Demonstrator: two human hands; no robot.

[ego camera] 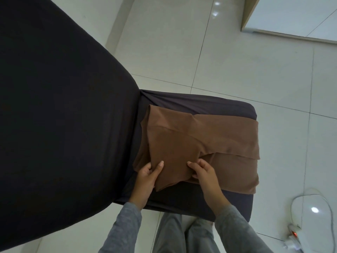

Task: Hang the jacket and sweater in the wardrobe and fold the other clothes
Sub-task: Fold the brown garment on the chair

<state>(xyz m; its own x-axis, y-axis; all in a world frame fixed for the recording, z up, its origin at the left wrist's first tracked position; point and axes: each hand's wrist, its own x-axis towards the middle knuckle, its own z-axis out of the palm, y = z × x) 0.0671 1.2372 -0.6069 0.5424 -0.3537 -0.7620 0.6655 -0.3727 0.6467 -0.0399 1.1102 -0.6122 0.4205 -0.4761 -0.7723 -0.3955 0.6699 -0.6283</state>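
The dark seat [226, 106] carries the brown garment [182, 136], lying partly folded just beyond both hands. The left hand [147, 177] grips the near flap's left edge and the right hand [204, 172] pinches its right edge. Folding looks under way; the next move probably calls for carrying this flap forward, edges kept level.

thin matt brown cloth garment [191, 139], matt dark fabric seat cover [209, 105], glossy floor tiles [237, 61]

Black chair back [63, 106] blocks left, open tiled floor [237, 61] right, white cable [291, 204] beyond
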